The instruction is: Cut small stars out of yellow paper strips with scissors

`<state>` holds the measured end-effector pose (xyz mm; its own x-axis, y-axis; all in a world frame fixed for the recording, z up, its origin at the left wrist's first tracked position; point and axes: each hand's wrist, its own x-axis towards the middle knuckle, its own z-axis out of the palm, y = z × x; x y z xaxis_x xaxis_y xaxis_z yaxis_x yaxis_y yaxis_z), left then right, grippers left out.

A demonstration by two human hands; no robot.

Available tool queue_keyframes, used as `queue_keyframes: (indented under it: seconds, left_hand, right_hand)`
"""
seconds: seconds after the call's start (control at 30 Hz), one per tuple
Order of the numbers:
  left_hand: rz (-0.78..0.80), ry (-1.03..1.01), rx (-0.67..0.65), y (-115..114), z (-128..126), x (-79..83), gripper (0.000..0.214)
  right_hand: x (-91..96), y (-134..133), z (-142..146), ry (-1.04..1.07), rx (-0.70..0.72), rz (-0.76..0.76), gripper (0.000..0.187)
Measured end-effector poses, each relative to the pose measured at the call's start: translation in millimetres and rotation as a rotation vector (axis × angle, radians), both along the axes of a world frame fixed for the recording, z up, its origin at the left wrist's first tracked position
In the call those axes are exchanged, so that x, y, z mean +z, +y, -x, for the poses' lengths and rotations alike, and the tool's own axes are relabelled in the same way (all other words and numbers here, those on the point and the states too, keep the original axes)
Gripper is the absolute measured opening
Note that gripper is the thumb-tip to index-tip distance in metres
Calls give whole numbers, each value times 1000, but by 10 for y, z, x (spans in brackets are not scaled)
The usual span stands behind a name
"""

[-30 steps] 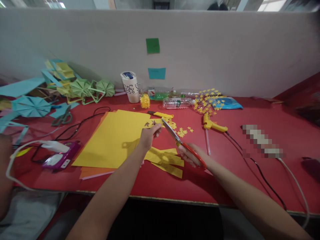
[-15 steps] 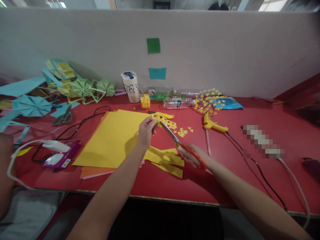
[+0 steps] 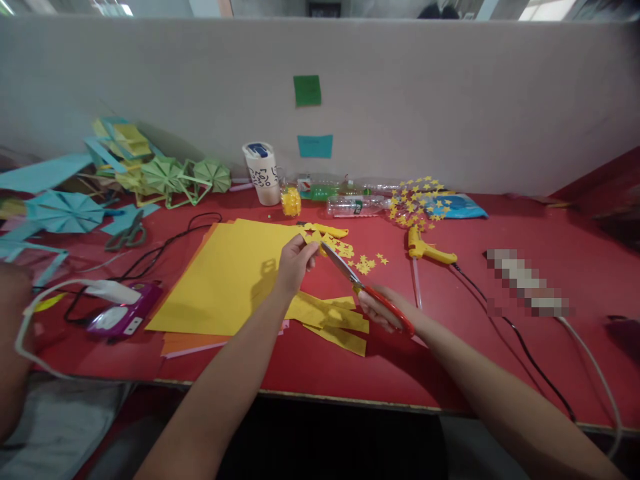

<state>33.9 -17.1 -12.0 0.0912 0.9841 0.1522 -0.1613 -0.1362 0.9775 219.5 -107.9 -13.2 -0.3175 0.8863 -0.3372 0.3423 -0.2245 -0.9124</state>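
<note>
My left hand (image 3: 296, 261) pinches a small piece of yellow paper (image 3: 311, 233) with star-shaped cut-outs, just above the table. Red-handled scissors (image 3: 385, 308) are gripped in my right hand (image 3: 376, 312), their blades pointing up and left so the tips meet the paper by my left fingertips. Below the hands lie several yellow paper strips (image 3: 345, 327). A pile of cut yellow stars (image 3: 366, 264) rests beyond the blades. Left of my left hand, large yellow sheets (image 3: 220, 280) lie over orange ones.
A yellow glue gun (image 3: 430, 252) with a black cord lies to the right. Plastic bottles (image 3: 353, 205), a white tumbler (image 3: 263, 175) and star sprigs (image 3: 420, 200) line the back. At left are a purple power socket (image 3: 123, 313), grey scissors (image 3: 127, 232) and folded paper ornaments (image 3: 167, 175).
Both hands stay almost in place, with only a slight shift of the left fingers and the paper beside the scissor tips.
</note>
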Motion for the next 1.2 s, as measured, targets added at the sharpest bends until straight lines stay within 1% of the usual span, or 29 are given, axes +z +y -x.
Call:
queue_keyframes:
  seconds: [0.2, 0.53, 0.8, 1.03, 1.2]
  left_hand:
    - [17, 2, -60, 21, 36, 24, 13]
    - [40, -15, -111, 38, 69, 30, 15]
    - [42, -13, -118, 43, 75, 27, 16]
    - [56, -20, -151, 67, 96, 20, 18]
    - [65, -31, -152, 59, 97, 37, 20]
  right_hand:
    - [37, -13, -37, -38, 44, -35, 47]
    - [37, -14, -45, -42, 34, -18, 48]
    - [28, -15, -27, 3, 7, 15, 50]
    - [-50, 14, -71, 25, 44, 4, 49]
    - [-30, 11, -70, 27, 49, -9, 47]
